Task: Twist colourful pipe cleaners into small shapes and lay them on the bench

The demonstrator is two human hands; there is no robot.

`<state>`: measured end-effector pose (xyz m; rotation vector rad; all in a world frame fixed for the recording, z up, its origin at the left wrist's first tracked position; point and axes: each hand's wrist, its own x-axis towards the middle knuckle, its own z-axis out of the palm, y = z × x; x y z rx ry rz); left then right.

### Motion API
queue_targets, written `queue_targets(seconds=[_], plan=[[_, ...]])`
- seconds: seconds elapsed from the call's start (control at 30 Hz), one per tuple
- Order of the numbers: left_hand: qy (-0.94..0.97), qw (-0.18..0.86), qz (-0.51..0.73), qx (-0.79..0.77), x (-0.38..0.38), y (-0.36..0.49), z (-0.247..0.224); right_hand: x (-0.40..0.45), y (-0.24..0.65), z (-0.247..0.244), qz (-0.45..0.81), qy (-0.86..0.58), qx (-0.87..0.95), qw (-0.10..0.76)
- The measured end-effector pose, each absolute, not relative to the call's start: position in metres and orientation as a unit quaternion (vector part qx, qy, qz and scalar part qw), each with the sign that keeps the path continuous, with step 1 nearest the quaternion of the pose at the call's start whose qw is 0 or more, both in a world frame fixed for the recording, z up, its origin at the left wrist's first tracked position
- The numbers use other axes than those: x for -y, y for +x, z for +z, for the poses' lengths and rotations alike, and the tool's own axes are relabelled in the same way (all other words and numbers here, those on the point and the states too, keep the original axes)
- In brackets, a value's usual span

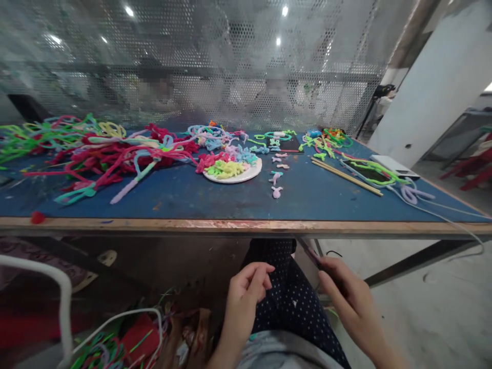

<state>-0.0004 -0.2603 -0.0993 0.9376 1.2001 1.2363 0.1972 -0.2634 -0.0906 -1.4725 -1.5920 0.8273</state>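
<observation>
My left hand (246,294) is above my lap, its fingers curled in against the thumb; anything inside them is hidden. To its right, my right hand (351,300) is closed around a slim dark object (315,258) whose kind I cannot make out. Both hands are below the front edge of the blue-topped table (184,205). On the table, a white plate (232,179) carries small twisted pipe-cleaner pieces (226,168) in yellow, pink, lilac and blue. Beside it runs a column of small pieces, with a lilac pipe-cleaner piece (277,192) nearest me.
A big heap of coloured pipe cleaners (130,154) covers the table's left. Two wooden sticks (346,176) lie right of centre, near a white flat box (394,166) and a cable (446,218). A perforated metal screen (230,61) stands behind. A container of scraps (115,343) is at lower left.
</observation>
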Motion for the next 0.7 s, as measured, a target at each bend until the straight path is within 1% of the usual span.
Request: queue_targets(seconds=[0.13, 0.2, 0.3, 0.37, 0.5, 0.7], plan=[[0.432, 0.509, 0.532, -0.52, 0.263, 0.004, -0.106, 0.265, 0.193, -0.101, 0.445, -0.558, 0.626, 0.314], [0.442, 0.495, 0.533, -0.524, 0.264, 0.005, -0.106, 0.265, 0.187, -0.1, 0.518, -0.539, 0.6, 0.285], [0.444, 0.489, 0.539, -0.522, 0.261, 0.005, -0.106, 0.265, 0.178, -0.092, 0.622, -0.491, 0.545, 0.275], [0.446, 0.49, 0.543, -0.516, 0.256, 0.004, -0.106, 0.263, 0.174, -0.087, 0.664, -0.458, 0.52, 0.281], [0.435, 0.516, 0.552, -0.49, 0.243, 0.003, -0.107, 0.26, 0.174, -0.082, 0.702, -0.43, 0.488, 0.289], [0.422, 0.56, 0.576, -0.42, 0.227, 0.001, -0.086, 0.257, 0.182, -0.08, 0.691, -0.442, 0.488, 0.299]])
